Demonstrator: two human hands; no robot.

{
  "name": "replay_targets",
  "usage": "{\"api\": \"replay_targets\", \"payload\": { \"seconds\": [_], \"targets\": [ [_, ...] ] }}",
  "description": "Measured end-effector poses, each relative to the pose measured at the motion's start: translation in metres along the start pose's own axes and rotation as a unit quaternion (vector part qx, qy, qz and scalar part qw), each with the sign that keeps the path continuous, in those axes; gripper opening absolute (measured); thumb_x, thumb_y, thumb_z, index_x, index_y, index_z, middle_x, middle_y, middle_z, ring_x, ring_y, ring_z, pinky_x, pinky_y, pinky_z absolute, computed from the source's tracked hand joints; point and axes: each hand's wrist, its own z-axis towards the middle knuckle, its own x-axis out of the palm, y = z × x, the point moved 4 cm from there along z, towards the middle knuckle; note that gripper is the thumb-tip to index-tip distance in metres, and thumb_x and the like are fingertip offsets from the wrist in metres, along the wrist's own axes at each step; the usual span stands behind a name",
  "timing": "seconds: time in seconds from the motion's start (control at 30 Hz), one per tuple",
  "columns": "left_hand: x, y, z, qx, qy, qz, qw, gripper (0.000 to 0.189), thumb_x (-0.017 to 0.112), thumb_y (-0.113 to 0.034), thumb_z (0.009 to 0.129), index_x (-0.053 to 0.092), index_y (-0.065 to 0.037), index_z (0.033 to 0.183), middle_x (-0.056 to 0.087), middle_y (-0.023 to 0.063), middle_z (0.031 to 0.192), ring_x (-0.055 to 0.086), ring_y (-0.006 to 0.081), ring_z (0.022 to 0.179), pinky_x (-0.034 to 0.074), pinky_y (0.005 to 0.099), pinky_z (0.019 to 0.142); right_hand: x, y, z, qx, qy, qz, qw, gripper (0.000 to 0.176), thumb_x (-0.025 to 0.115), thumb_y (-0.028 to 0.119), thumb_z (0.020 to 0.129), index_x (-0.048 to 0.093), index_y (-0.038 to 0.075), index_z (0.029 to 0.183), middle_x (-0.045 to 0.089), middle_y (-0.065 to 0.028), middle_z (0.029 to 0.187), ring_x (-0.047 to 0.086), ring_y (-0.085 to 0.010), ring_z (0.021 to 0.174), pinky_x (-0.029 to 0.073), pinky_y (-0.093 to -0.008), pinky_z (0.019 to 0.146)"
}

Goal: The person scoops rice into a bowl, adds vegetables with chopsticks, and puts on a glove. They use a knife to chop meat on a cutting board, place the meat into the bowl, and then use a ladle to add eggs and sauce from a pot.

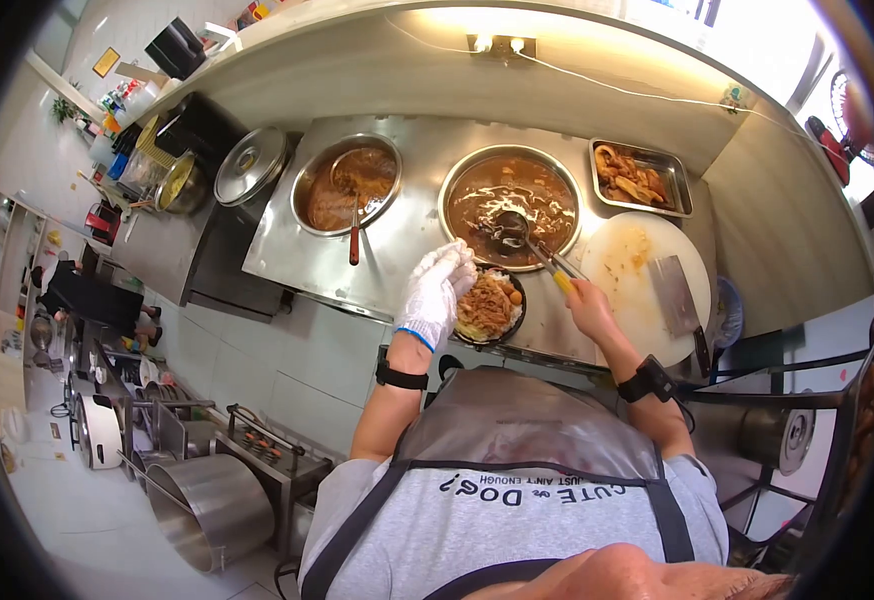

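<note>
My left hand [434, 287], in a white glove with a blue cuff, is at the left rim of a dark bowl of food [487, 308]. Its fingers are bent and pressed together; whether anything is in them is hidden. The bowl holds shredded brown meat, something white and a small round orange-brown piece. My bare right hand [590, 308] is closed round the yellow-ended handle of a ladle [513, 226]. The ladle's head dips into a round pot of brown, oily broth [461, 187]. A second metal shaft lies close beside the handle.
Left of the broth stands a pot of brown stew [309, 205] with a red-handled ladle [355, 240]. At right are a metal tray of browned food [685, 208], a round white cutting board [612, 250] and a cleaver [673, 295]. A lid [252, 165] leans at far left.
</note>
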Motion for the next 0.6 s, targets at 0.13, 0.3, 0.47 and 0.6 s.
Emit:
{"api": "replay_targets", "payload": {
  "seconds": [0.13, 0.3, 0.47, 0.6],
  "targets": [
    [-0.008, -0.005, 0.000, 0.000, 0.001, -0.012, 1.000, 0.023, 0.054, -0.006, 0.095, 0.056, -0.002, 0.118, 0.065, 0.0097, 0.101, 0.065, 0.0195, 0.086, 0.056, 0.0317, 0.076, -0.034, 0.060, -0.015, 0.271, 0.087, 0.243, 0.927, 0.038, 0.046, 0.014, 0.093, 0.055, -0.002, 0.127, 0.061, -0.0110, 0.085, 0.052, -0.0135, 0.055, 0.043, -0.0289, 0.048],
    [-0.015, -0.010, 0.001, 0.001, -0.003, -0.025, 1.000, 0.024, 0.054, -0.005, 0.095, 0.055, -0.001, 0.118, 0.065, 0.0100, 0.100, 0.065, 0.0210, 0.087, 0.056, 0.0321, 0.075, -0.051, 0.064, -0.016, 0.365, 0.094, 0.375, 0.847, 0.043, 0.044, 0.011, 0.092, 0.046, -0.001, 0.133, 0.055, -0.0100, 0.090, 0.038, -0.0069, 0.050, 0.032, -0.0212, 0.041],
    [-0.020, -0.013, 0.002, 0.003, -0.005, -0.035, 0.999, 0.025, 0.055, -0.006, 0.095, 0.055, 0.001, 0.119, 0.064, 0.0116, 0.103, 0.065, 0.0224, 0.090, 0.056, 0.0331, 0.076, -0.066, 0.076, -0.018, 0.351, 0.102, 0.369, 0.854, 0.041, 0.044, 0.011, 0.092, 0.047, -0.003, 0.130, 0.055, -0.0099, 0.090, 0.038, -0.0066, 0.050, 0.032, -0.0208, 0.041],
    [-0.022, -0.012, 0.003, 0.005, -0.003, -0.038, 0.999, 0.026, 0.055, -0.006, 0.095, 0.055, 0.001, 0.120, 0.064, 0.0119, 0.104, 0.064, 0.0223, 0.090, 0.055, 0.0335, 0.078, -0.074, 0.080, -0.020, 0.349, 0.098, 0.376, 0.853, 0.039, 0.045, 0.011, 0.093, 0.047, -0.003, 0.130, 0.054, -0.0089, 0.089, 0.037, -0.0062, 0.050, 0.031, -0.0198, 0.041]
  ]
}}
